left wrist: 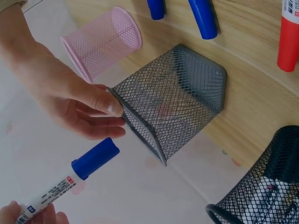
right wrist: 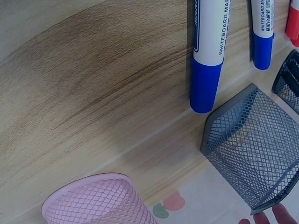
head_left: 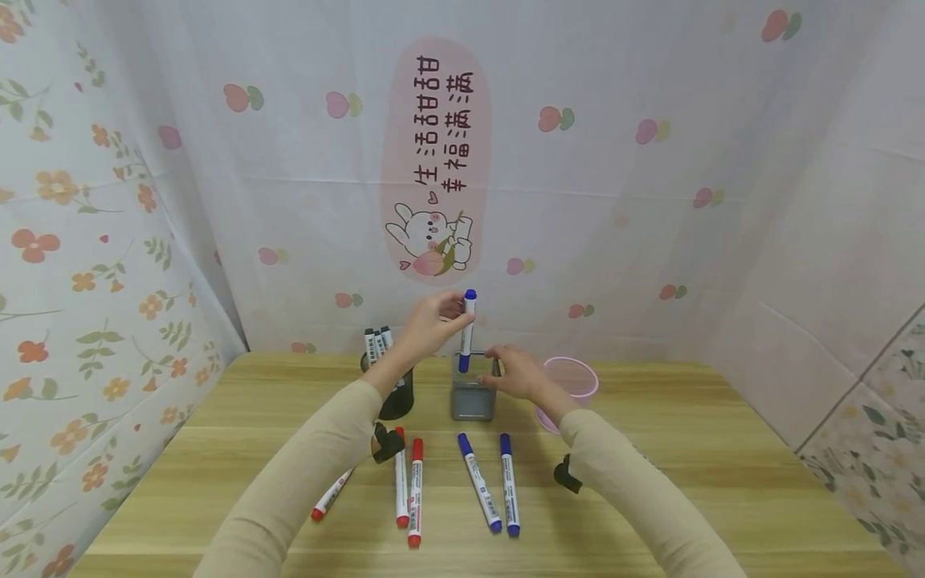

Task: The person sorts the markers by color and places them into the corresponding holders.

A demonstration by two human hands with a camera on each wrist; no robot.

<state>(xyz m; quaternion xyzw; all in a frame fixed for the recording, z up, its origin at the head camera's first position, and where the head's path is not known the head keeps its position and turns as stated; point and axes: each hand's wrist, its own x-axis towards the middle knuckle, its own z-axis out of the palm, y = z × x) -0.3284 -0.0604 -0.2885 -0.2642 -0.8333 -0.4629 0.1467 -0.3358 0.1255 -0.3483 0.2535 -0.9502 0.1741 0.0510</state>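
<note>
Head view: the left hand [head_left: 428, 327] pinches a long blue-and-white plastic marker [head_left: 467, 335] over a square grey mesh cup [head_left: 473, 401]. Left wrist: the right hand [left wrist: 77, 102] holds that cup's rim. Right wrist: a round pink mesh cup [right wrist: 96, 200] stands near.

The raised marker [head_left: 466, 339] was white and blue, the square holder [head_left: 473, 403] grey, the cup [left wrist: 105, 42] pink, the table [head_left: 723, 466] wood-grained

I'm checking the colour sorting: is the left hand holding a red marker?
No, the left hand holds a marker with blue ends.
</note>
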